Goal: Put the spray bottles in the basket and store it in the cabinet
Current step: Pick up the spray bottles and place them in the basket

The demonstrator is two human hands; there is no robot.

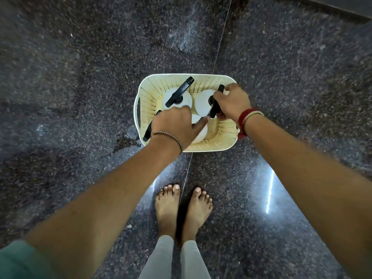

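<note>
A dark speckled floor fills the frame. At centre sits a cream basket holding three white bottles with black spray heads. The right hand is wrapped around the right bottle's head; the left hand is closed on the near bottle's head. The far bottle stands untouched.

Both hands gripping spray bottles in basket.
</note>
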